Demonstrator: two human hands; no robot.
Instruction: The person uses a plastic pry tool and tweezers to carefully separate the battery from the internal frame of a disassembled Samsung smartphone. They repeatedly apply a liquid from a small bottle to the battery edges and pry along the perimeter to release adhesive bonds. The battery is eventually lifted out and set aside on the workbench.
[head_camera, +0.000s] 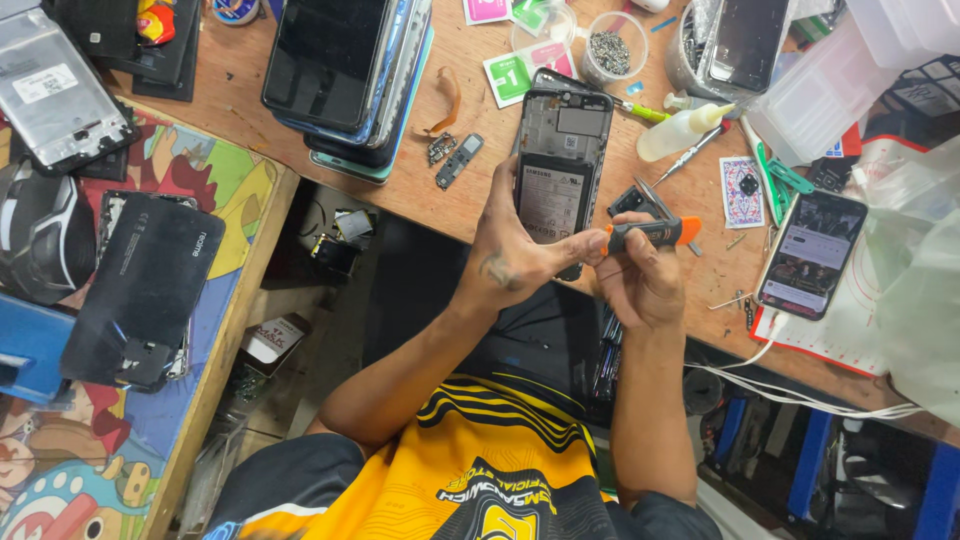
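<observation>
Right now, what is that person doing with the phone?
A person at a wooden workbench has a phone with its back cover off, so the insides show. The left hand steadies the opened phone at its lower end. The right hand grips an orange and black tool right beside it. A stack of phones, a squeeze bottle and a lit phone lie around.

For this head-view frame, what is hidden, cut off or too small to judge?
- Tip of the orange-and-black screwdriver: hidden behind the left hand and right hand.
- Lower end of the opened black phone with exposed battery: covered by the left hand.
- Contents of the small clear round cup: too small to identify.
- Stack of dark phones: cut off by the top edge.
</observation>
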